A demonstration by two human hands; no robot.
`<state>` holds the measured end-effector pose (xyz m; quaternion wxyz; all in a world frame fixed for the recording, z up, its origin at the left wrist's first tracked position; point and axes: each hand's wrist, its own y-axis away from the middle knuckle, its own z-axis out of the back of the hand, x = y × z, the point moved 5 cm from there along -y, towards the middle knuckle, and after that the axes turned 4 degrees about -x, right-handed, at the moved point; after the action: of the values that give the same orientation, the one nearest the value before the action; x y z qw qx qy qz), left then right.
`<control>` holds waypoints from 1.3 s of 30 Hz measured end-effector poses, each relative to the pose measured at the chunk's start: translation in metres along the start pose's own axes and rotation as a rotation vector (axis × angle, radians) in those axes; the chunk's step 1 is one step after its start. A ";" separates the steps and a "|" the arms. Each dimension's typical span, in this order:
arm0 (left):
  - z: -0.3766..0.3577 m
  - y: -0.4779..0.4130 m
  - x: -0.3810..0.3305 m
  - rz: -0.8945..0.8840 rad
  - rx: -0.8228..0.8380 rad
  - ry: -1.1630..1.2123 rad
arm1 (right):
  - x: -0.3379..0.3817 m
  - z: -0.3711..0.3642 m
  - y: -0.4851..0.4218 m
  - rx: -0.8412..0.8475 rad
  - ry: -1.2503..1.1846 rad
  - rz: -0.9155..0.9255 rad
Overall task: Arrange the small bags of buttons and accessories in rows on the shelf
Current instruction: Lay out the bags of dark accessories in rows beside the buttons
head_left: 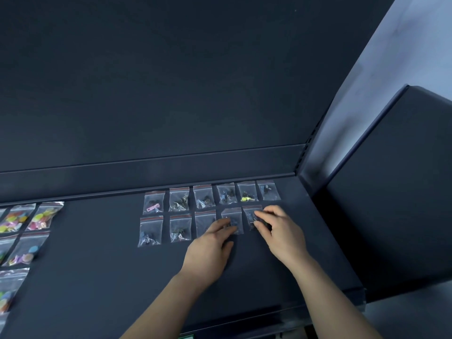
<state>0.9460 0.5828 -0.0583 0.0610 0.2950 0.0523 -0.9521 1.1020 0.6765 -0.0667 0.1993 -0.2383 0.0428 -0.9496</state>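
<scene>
On the dark shelf [97,277], small clear bags lay in two rows toward its right end. The back row [211,198] held six bags; the front row [190,227] held five. The left hand [210,250] lay flat, fingers spread, its fingertips pressing the fourth front bag [232,216]. The right hand [278,231] curled over the fifth front bag [250,212], pinching its lower edge. Bags of coloured buttons [22,231] lay at the shelf's left end. No writing was legible.
</scene>
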 end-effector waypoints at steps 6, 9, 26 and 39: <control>0.013 0.001 -0.001 0.307 -0.090 0.805 | 0.003 0.018 0.008 -0.060 -0.372 -0.110; 0.020 -0.008 -0.005 0.459 -0.120 1.237 | 0.015 0.031 0.018 0.006 -0.679 -0.227; 0.012 -0.010 -0.024 0.546 -0.041 1.458 | 0.024 0.058 0.029 0.112 -0.999 -0.298; 0.012 -0.037 -0.037 0.385 -0.053 1.120 | 0.005 0.051 0.025 0.108 -1.037 -0.384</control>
<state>0.9645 0.6210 -0.0252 0.2029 0.7551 0.0456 -0.6217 1.1311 0.6525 -0.0237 0.0296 -0.6673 -0.1539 -0.7281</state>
